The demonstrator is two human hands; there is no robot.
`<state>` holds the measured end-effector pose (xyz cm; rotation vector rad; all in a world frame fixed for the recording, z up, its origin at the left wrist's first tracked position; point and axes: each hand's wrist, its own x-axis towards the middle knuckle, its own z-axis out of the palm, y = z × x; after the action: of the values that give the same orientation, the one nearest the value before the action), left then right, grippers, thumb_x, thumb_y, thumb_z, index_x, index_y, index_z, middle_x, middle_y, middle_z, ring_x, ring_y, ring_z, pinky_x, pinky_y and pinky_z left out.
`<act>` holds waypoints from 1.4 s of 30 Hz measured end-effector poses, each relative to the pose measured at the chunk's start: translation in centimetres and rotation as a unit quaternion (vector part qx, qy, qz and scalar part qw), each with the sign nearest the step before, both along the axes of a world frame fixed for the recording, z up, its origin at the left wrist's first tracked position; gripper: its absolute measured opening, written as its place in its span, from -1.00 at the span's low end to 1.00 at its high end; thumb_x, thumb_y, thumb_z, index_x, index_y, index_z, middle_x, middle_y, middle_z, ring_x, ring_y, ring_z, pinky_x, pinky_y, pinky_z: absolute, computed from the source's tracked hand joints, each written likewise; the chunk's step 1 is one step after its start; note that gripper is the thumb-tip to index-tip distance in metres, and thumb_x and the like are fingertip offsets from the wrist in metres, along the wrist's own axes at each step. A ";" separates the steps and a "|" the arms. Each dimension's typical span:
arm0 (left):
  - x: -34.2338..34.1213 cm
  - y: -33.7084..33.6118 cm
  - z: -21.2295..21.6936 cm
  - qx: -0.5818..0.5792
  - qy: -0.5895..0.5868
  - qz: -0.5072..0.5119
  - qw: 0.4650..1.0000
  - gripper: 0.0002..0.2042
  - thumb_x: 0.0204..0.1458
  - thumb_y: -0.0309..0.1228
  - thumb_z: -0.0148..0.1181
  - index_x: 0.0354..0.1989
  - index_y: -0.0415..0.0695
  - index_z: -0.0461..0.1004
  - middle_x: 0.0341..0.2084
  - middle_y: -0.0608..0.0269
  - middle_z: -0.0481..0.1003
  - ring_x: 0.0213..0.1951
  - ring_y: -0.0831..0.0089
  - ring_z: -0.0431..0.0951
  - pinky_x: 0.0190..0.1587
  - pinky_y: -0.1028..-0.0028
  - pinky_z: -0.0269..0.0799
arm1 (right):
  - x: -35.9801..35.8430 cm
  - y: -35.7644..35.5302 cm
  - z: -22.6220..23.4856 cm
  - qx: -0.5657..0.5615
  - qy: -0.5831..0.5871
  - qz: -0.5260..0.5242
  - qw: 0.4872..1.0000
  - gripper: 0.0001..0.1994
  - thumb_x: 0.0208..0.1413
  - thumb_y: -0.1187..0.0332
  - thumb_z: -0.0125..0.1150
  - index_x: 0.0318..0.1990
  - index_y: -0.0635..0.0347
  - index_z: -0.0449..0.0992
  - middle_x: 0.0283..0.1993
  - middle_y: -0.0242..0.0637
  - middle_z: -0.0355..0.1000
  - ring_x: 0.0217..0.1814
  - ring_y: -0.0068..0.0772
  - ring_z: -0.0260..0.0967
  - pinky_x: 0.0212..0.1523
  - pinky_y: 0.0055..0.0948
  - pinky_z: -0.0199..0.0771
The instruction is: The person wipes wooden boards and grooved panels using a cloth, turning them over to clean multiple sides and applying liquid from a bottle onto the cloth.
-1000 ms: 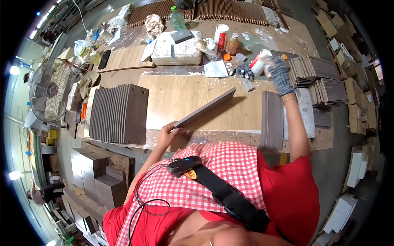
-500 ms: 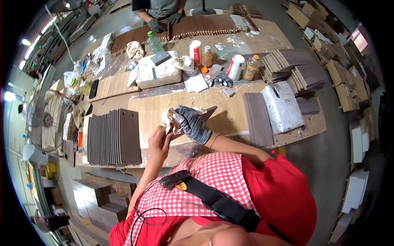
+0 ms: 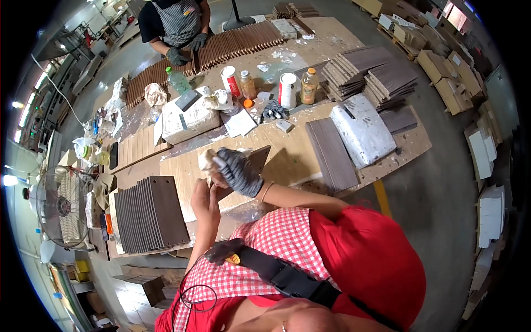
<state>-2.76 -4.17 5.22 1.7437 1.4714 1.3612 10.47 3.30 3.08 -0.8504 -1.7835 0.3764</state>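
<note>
My bare left hand (image 3: 204, 203) pinches the lower left end of a dark brown board (image 3: 258, 159), which is held tilted above the table. My right hand (image 3: 239, 171), in a grey striped knit glove, is closed on a crumpled cream rag (image 3: 206, 160) at the upper edge of that board, near the left hand. The glove hides the middle of the board. To the left of my hands stands a row of similar dark boards (image 3: 170, 213) on edge, with small holes in the end one.
A white-smeared block (image 3: 362, 130) and flat brown boards (image 3: 331, 155) lie right. Farther back are a paint-spattered white block (image 3: 191, 119), bottles (image 3: 309, 86), white-and-red cans (image 3: 287, 91) and a spare glove (image 3: 275, 110). A fan (image 3: 63, 207) stands left. Across the table, a gloved co-worker (image 3: 177, 25) handles brown strips.
The whole view has swung, so the table sits farther left and tilted. Both hands keep their hold on board and rag; the board now shows more of its face.
</note>
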 end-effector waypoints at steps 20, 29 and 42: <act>0.2 0.0 2.0 -0.086 0.163 0.053 0.981 -0.79 0.13 -0.38 0.04 -0.40 -0.28 0.23 -0.57 -0.15 0.34 -0.52 -0.07 0.34 -0.47 0.26 0.27 | 3.4 3.2 -9.1 -0.171 0.050 -0.066 0.982 -0.72 0.19 0.18 -0.19 -0.30 0.20 0.36 -0.42 -0.11 0.40 -0.39 -0.17 0.37 -0.35 -0.29 0.38; -1.1 -0.7 2.1 -0.098 0.076 0.035 0.992 -0.80 0.13 -0.42 0.07 -0.42 -0.27 0.25 -0.72 0.13 0.18 -0.61 0.51 0.11 -0.57 0.45 0.13 | 9.7 8.0 -18.3 -0.094 -0.083 -0.065 0.990 -0.79 0.14 0.26 -0.06 -0.29 0.22 0.40 -0.42 -0.11 0.41 -0.34 -0.13 0.37 -0.26 -0.25 0.37; 1.0 3.5 5.0 -0.090 0.185 -0.029 0.978 -0.82 0.13 -0.37 0.02 -0.30 -0.28 0.31 -0.53 -0.14 0.40 -0.48 0.01 0.39 -0.40 0.31 0.30 | 2.5 3.5 1.6 -0.178 0.220 0.173 0.943 -0.76 0.15 0.43 -0.03 -0.04 0.27 0.37 -0.14 -0.18 0.38 -0.07 -0.33 0.33 0.00 -0.40 0.32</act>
<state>-1.74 -0.71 10.21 1.9740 1.6619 0.8733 12.94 6.81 4.68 -0.6266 -1.4548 1.0598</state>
